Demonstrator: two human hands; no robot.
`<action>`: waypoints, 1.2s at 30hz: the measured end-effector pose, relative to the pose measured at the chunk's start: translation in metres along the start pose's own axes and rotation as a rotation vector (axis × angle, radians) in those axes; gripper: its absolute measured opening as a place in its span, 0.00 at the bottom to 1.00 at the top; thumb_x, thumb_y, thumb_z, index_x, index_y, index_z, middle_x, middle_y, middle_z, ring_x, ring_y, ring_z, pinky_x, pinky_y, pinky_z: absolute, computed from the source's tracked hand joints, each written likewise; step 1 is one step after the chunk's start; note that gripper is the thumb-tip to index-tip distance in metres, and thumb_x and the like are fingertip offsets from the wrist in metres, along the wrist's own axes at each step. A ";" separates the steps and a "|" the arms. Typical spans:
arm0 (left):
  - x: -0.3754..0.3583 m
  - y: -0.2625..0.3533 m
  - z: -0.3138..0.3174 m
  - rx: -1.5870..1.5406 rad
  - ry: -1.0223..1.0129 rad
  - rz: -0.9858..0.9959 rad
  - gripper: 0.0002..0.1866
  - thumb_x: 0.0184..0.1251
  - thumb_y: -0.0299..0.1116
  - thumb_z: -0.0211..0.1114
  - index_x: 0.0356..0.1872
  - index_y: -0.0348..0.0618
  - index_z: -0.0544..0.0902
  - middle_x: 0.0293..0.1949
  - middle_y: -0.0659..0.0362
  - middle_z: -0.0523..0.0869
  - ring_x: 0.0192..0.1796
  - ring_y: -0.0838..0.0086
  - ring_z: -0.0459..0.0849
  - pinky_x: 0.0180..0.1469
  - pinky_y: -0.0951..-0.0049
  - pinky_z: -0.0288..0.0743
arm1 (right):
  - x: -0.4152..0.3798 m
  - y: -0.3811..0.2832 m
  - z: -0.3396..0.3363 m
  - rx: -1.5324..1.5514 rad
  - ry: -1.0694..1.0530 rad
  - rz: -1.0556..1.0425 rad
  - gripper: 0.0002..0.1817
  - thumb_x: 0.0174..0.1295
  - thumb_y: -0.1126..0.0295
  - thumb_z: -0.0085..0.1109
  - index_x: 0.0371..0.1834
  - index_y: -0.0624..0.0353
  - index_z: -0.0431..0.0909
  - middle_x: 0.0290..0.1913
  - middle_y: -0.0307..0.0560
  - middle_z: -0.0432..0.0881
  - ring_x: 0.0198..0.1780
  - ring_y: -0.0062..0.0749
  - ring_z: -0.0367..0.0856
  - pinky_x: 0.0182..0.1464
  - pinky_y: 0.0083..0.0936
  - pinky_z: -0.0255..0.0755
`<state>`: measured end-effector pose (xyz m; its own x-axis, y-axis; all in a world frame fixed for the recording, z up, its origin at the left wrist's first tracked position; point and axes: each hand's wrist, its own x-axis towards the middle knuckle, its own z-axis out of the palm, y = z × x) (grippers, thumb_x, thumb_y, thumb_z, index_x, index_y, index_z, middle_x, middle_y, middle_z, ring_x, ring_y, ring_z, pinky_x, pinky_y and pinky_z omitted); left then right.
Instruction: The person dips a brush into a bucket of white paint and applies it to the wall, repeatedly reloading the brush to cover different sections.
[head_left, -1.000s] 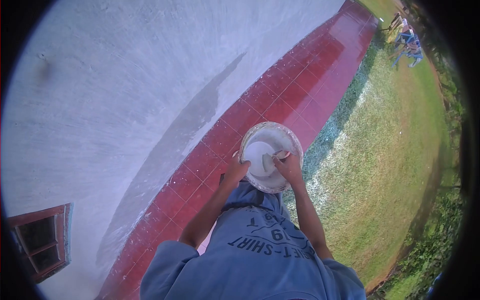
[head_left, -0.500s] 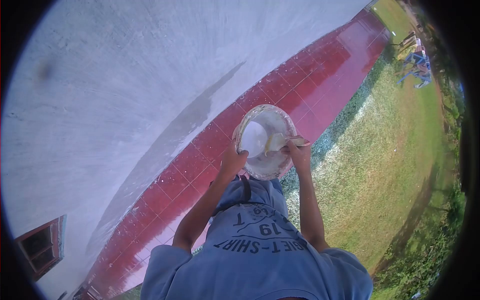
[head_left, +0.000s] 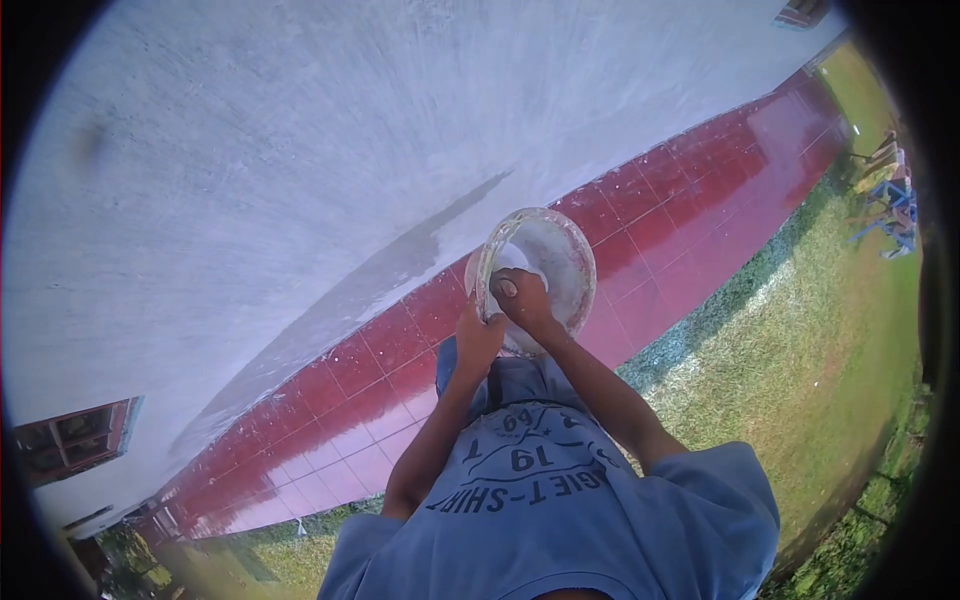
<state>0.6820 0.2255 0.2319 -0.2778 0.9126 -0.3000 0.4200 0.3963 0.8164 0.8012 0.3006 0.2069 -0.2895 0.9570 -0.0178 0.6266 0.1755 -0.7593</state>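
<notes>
Bucket (head_left: 545,265) held up at chest height, mouth toward the camera, white paint inside. Left hand (head_left: 478,335) curled tight on the near rim. Right hand (head_left: 520,298) was out at the right rim 0.5 s ago with a pale tool; now reaches inside near the left wall, fingers closed, can't tell on what. Likely scraping or loading paint. White plastered wall (head_left: 300,150), red tiled walkway (head_left: 690,215), grass (head_left: 800,380) to the right.

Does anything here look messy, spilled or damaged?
Nothing is clearly broken. The bucket is smeared with white inside and on its rim, and the right hand reaches into it while the left hand holds its edge. The white wall has a darker, uneven grey streak just above the red tiles.
</notes>
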 end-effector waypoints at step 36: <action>-0.016 -0.212 -0.048 -0.531 0.431 -0.876 0.40 0.50 0.18 0.57 0.70 0.46 0.61 0.62 0.51 0.72 0.62 0.55 0.75 0.58 0.50 0.80 | 0.259 0.328 0.114 0.467 0.821 -0.136 0.13 0.60 0.79 0.65 0.48 0.59 0.84 0.54 0.58 0.82 0.52 0.44 0.85 0.52 0.27 0.80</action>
<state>0.5557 0.1225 0.0878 -0.6181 0.1859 -0.7638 -0.4629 0.6992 0.5448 0.8485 0.5799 -0.1207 0.3711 0.8295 0.4173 0.2211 0.3576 -0.9073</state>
